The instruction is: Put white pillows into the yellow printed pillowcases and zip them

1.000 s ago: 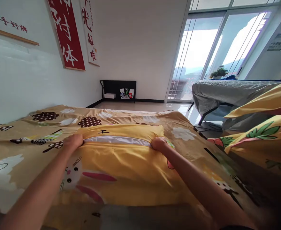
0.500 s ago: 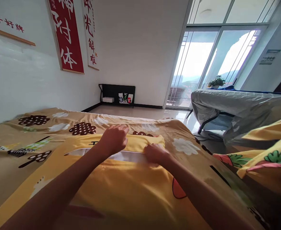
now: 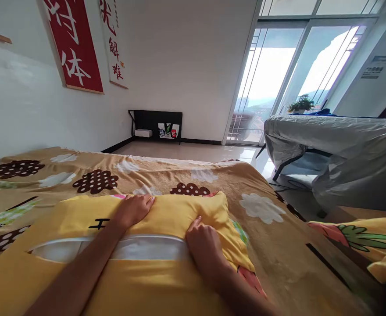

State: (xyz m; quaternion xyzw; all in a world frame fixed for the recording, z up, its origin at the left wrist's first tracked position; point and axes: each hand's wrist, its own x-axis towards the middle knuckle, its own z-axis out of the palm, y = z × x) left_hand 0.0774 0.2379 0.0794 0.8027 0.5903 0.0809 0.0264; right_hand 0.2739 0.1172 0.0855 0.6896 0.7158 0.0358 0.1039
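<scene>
A yellow pillowcase (image 3: 147, 281) lies in front of me on the bed, with a long slit open across it. Through the slit shows a white inner pillow (image 3: 150, 248). My left hand (image 3: 132, 211) rests on the far edge of the pillowcase, its fingers laid over the fabric and their tips partly hidden. At the right end of the slit is my right hand (image 3: 205, 243). Its index finger points forward on the cloth while the other fingers curl in against the pillowcase fabric.
A tan patterned bedspread (image 3: 262, 206) lies under the pillowcase. More yellow cloth with a carrot print (image 3: 360, 235) is at the right. Beyond it stands a plastic-covered table (image 3: 337, 131). A black low stand (image 3: 153, 118) is against the far wall, left of a glass door (image 3: 268, 79).
My left hand has moved left and down onto the far edge of the pillowcase. My right hand has come nearer, its index finger now extended. The slit looks wider as the view shifts.
</scene>
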